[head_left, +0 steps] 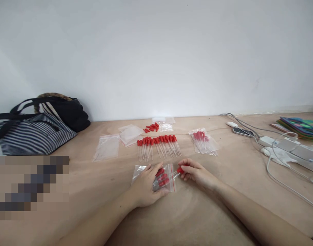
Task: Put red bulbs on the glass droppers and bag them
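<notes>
My left hand (146,186) lies over a clear zip bag (135,171) on the table, holding it down with the fingers along its far side and the thumb at its near edge. Inside that bag several red dropper bulbs (162,179) show through the plastic; my hand covers the rest. My right hand (193,172) pinches a dropper (180,169) by its red bulb. Its clear tube points left at the bag's red-striped mouth; whether the tip is inside I cannot tell. Beyond both hands, several droppers (169,145) with red bulbs lie in a row.
Behind the row are loose red bulbs (152,127) and a bag of clear tubes (167,126). Flat zip bags (107,147) lie left; a filled bag (202,141) lies right. A striped bag (35,133) stands far left. A phone (243,132), cables and power strip (295,150) occupy the right.
</notes>
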Available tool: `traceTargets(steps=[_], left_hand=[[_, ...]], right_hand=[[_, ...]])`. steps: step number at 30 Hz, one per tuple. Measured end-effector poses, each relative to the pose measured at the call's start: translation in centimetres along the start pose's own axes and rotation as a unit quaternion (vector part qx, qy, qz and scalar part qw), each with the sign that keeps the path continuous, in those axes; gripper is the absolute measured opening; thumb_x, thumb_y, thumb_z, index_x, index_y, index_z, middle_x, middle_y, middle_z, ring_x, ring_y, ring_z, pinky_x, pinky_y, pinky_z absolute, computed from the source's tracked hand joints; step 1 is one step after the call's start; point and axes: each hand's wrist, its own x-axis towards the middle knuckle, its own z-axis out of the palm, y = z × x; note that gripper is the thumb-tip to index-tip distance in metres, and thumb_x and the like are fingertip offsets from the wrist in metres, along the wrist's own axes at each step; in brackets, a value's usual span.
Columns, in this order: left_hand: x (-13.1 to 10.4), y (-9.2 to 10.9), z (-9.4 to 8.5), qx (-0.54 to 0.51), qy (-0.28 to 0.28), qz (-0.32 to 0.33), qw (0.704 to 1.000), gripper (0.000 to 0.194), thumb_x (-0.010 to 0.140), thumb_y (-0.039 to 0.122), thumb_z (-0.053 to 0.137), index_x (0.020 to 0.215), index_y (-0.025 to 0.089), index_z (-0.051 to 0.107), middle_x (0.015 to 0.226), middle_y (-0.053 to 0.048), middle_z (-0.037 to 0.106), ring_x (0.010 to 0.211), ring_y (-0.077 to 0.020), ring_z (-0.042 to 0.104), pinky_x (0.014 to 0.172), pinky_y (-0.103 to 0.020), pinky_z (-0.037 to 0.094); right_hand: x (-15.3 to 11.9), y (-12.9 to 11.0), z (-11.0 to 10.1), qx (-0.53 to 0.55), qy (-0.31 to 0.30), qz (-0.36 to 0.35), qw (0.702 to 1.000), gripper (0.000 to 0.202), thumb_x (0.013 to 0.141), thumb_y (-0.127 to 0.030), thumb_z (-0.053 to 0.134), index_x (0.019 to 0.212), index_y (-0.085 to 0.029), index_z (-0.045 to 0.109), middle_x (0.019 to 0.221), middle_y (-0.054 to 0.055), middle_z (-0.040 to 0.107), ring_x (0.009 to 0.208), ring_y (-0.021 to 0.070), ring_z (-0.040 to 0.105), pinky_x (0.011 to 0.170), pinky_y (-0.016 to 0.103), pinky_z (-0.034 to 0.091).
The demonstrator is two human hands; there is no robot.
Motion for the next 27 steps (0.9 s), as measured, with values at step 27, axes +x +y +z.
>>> traceTargets(steps=[27], left_hand=[[0.0,0.4,-0.4,0.017,-0.011,-0.006,1.000,0.067,0.070,0.037,0.058,0.129,0.019,0.031,0.131,-0.011,0.044,0.120,-0.0283,0.039,0.103,-0.050,0.025]], right_hand=[[0.0,1.2,1.6,-0.069,-0.060,0.001,0.996,0.030,0.053,-0.037,0.075,0.067,-0.015,0.061,0.055,-0.003,0.058,0.049,0.0071,0.052,0.051,0.022,0.042]])
